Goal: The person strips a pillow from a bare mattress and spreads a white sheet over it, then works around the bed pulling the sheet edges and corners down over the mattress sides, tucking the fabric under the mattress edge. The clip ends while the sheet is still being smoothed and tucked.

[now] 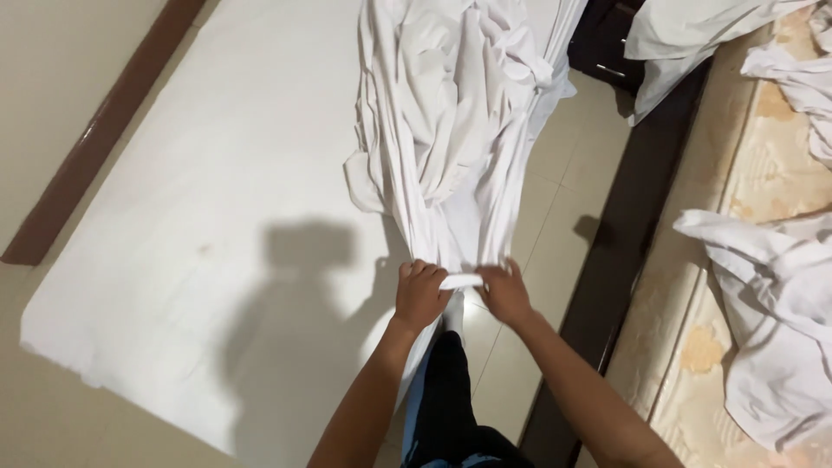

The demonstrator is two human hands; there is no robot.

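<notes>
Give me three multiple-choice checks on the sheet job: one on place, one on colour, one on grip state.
1. Where does the bunched sheet lie?
A. on the floor mat
B. on a chair
C. in a basket

2. What colour is the sheet?
A. blue
B. white
C. striped red

3. How do the hands stand?
A. both open, clear of cloth
B. one holds a pillow
C. both closed on the sheet's end

Key: 1 A, it trails over the white mat; 2 B, white throughout; 3 C, left hand and right hand pinch the gathered end.
</notes>
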